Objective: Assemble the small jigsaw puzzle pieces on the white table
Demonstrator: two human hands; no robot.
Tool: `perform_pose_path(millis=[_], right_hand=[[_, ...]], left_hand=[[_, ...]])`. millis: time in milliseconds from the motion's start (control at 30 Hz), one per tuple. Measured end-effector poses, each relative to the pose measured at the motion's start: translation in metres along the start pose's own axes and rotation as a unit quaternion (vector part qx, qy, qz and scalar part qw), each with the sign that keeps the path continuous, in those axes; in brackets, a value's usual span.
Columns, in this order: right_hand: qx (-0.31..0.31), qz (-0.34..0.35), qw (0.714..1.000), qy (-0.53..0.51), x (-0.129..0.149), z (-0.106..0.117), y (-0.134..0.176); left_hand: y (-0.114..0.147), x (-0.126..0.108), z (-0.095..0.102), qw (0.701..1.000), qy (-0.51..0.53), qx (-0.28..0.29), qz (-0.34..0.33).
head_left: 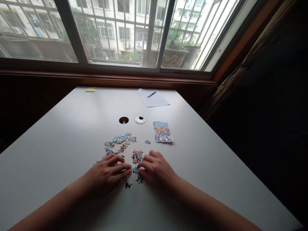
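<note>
My left hand rests low over the white table, its fingers stretched out and a little apart; the thumb is hidden. Its fingertips point at a small blue puzzle piece. On the other side of that piece is my right hand, fingers curled, with the tips at the piece's edge. Just beyond lies a joined patch of puzzle with an orange and dark print. Nearer to me are a dark and white puzzle piece and another dark piece, partly beside my right fingers.
Loose puzzle pieces spread beyond my left hand, and a single piece lies apart. A colourful picture card is to the right. Farther back are a cable hole, its round cover, paper, a pen and yellow notes.
</note>
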State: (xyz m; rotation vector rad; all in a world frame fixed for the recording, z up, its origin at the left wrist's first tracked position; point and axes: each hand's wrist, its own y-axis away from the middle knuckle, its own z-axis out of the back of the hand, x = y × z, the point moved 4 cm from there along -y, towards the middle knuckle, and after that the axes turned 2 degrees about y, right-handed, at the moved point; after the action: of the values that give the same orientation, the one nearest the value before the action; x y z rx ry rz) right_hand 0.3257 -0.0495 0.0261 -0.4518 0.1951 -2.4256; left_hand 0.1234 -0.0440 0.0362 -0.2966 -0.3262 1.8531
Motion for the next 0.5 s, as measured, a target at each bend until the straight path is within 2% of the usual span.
perform_pose_path(millis=[267,500], right_hand=[[-0.006,0.002,1.000,-0.002,0.000,-0.001,0.000],[-0.031,-0.019,0.999,-0.024,-0.002,0.016,0.001]], left_hand=[[0.000,0.000,0.001,1.000,-0.003,-0.004,0.002],[0.003,0.000,0.000,1.000,-0.009,-0.007,0.004]])
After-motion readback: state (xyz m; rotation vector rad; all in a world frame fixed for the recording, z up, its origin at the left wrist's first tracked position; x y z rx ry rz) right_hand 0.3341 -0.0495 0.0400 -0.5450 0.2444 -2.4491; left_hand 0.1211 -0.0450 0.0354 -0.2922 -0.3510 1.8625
